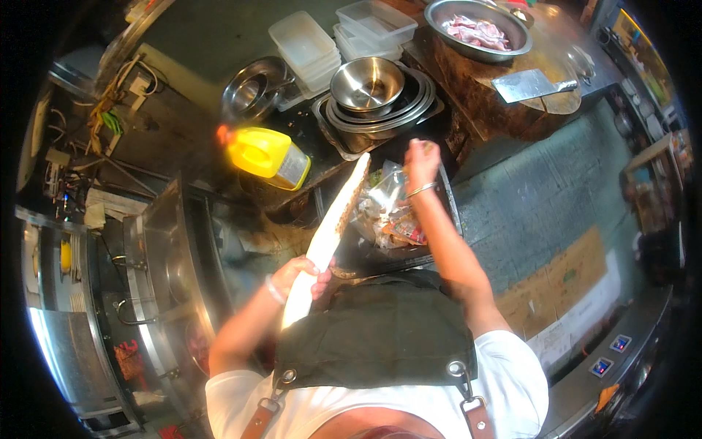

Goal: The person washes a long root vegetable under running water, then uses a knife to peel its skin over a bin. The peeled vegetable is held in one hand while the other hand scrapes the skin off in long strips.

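Note:
A long, pale root vegetable [324, 237], perhaps a yam, slants up from my apron with its thin end pointing away. Brown speckled skin shows along its right side near the upper end; the rest is white. My left hand [303, 279] is wrapped around its lower part. To the right of the tip, apart from it, my right hand [422, 164] is curled into a fist and blurred. Something small may be in its fingers, but I cannot make it out. Below both hands is a dark bin [453, 204] holding plastic bags and scraps [384, 211].
A yellow jug [269, 156] lies at left beside stacked steel bowls [367, 85] and plastic tubs [304, 46]. A cleaver [521, 86] rests on a wooden chopping block [493, 112], near a basin [524, 46] of raw meat [474, 33]. Flattened cardboard [554, 280] covers floor at right.

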